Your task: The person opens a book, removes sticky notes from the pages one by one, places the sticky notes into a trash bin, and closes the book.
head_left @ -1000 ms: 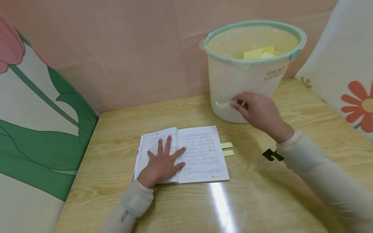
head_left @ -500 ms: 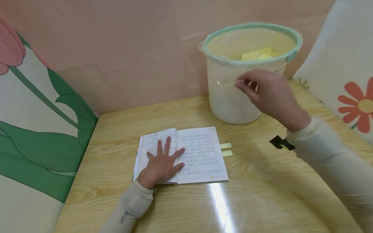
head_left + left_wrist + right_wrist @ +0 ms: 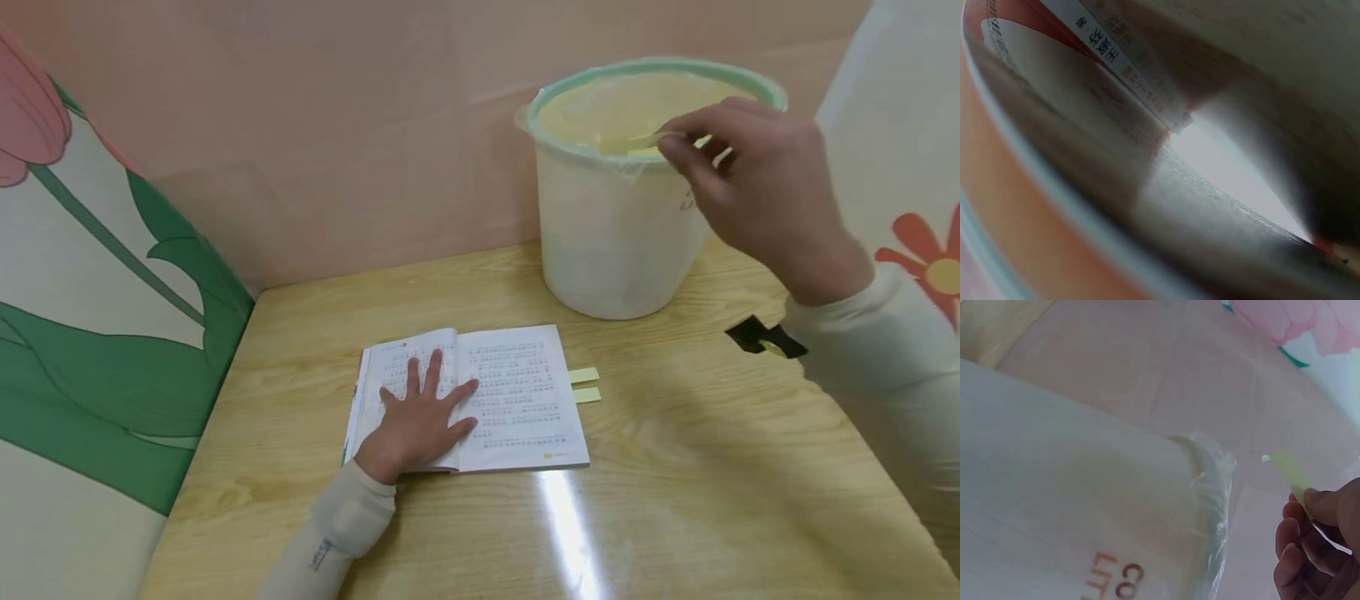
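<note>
- Above the rim of the bin [image 3: 607,242], by the right wrist view, your right hand [image 3: 761,179] pinches one end of a yellow strip [image 3: 1290,467], apart from the plastic liner [image 3: 1213,512].
- On the desk [image 3: 300,350], your left hand [image 3: 420,425] lies spread over the book [image 3: 517,400]; two yellow tabs [image 3: 588,395] jut from its right-hand edge.
- Technique, my judgement: pinch lightly; get the strip's loose end well inside the rim before letting go.
- Risk: it may cling to skin or liner.
- A flat left hand should steady the pages.
</note>
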Available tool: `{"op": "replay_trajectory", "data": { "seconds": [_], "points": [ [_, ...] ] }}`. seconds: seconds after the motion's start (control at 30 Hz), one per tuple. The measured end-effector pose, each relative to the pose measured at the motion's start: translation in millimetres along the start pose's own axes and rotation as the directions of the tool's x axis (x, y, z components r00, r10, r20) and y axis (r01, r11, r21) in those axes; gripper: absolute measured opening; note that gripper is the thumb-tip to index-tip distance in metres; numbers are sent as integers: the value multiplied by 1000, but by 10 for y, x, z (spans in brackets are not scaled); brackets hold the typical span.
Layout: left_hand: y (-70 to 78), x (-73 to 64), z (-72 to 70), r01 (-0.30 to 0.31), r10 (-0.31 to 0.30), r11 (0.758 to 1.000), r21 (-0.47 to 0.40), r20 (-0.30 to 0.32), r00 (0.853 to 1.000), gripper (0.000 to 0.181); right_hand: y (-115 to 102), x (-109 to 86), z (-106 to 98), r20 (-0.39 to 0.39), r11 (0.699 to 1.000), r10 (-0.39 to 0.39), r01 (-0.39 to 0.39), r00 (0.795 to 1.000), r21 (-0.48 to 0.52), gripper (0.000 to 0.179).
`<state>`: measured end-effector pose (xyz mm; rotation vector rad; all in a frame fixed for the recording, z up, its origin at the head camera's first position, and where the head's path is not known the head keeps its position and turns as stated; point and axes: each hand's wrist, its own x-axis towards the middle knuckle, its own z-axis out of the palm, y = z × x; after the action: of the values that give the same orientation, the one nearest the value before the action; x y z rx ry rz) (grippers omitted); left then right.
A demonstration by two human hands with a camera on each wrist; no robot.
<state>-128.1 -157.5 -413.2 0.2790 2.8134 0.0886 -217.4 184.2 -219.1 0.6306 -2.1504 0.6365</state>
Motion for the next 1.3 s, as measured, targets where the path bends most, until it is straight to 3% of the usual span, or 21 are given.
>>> {"op": "replay_trajectory", "data": {
  "seconds": [0.2,0.5,0.9,1.3],
  "points": [
    [25,-9,17,2,-2,1000,2,-1,1000,56,134,76,-61,-20,997,76,-76,997,-20,30],
    [100,34,15,-23,23,1000,10,13,1000,56,366,102,-114,-11,971,228,-228,974,-73,37],
    [181,105,107,-34,34,999,9,15,999,56,621,98,-127,27,958,274,-271,961,-94,37],
    [222,127,142,-9,9,1000,14,-9,1000,56,754,136,-16,96,965,231,-215,968,-150,37]
  ]
}}
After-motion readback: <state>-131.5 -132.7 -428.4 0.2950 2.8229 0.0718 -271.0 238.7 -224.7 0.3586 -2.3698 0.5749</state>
